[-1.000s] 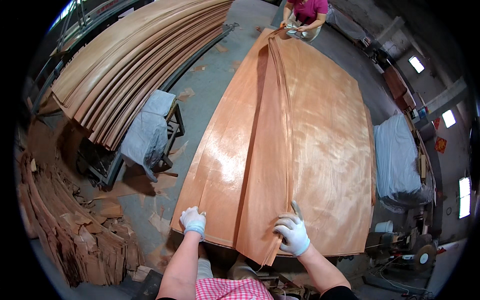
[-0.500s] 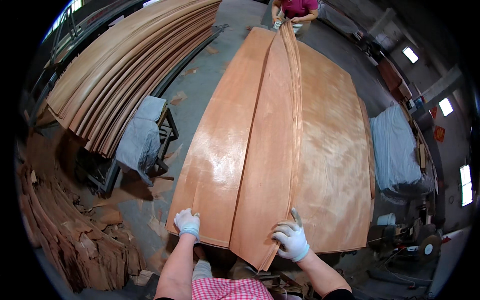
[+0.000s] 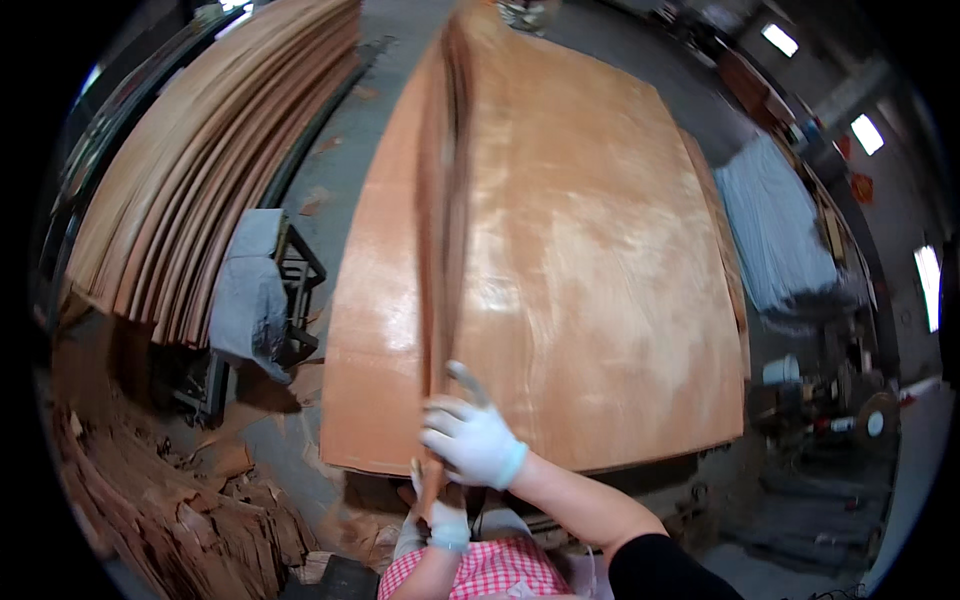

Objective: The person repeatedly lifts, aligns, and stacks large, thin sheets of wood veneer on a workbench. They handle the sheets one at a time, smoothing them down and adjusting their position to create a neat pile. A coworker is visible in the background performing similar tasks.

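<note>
A narrow bundle of reddish-brown wood veneer sheets stands on edge, running lengthwise over a big veneer-covered stack. My right hand, in a white glove, grips the bundle from its right side near the near end; one finger points up along it. My left hand, gloved too, is lower down at the bundle's near tip, closed around it, with its fingers partly hidden behind the sheets. Left of the bundle a smooth veneer surface shows. The bundle is smeared by motion.
Long curved veneer sheets are piled on a rack at the left, beside a grey-covered stand. Torn veneer scraps heap at lower left. A plastic-wrapped stack and a white bucket stand at the right.
The bundle has swung left and lifted at its near end, exposing more of the stack. My left hand left the stack's left corner for the bundle's tip. The co-worker has mostly left the view.
</note>
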{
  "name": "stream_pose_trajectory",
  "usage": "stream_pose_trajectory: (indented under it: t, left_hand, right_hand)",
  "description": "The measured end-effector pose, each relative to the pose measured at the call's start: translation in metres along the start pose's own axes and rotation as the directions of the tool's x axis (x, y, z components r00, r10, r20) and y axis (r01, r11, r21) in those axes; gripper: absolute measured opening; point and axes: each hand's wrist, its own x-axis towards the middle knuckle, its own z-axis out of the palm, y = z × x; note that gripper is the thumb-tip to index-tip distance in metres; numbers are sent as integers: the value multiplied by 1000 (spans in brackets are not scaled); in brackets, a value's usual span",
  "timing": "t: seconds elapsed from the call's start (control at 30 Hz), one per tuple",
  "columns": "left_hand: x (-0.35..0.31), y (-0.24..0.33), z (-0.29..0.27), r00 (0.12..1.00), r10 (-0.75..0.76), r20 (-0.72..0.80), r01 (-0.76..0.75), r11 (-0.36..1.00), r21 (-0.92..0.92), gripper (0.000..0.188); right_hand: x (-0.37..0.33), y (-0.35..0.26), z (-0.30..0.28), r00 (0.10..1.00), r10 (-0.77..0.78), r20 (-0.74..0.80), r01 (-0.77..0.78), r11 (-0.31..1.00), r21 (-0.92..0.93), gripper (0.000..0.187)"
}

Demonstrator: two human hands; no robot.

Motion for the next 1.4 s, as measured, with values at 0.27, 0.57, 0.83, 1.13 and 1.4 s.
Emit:
stream_pose_trajectory:
  t: [0.27,0.57,0.83,1.13,1.4]
  left_hand:
    - [4,116,123,930,106,-353,152,762,629,44]
    - [11,185,177,751,395,529,-621,154,768,33]
    - [-6,215,199,865,287,411,-502,494,710,40]
    - [0,208,217,875,341,343,-484,601,637,35]
    - [-59,189,283,773,455,442,-624,421,658,36]
  right_hand:
    - [-102,-12,28,852,465,-241,-318,825,467,26]
    - [-348,-6,59,21,799,601,324,-574,752,48]
    - [-470,131,-44,-351,925,144,623,116,774,97]
    - [-472,146,-80,-493,832,-255,-241,151,959,27]
    - [-408,117,-213,-293,784,-547,-646,260,718,29]
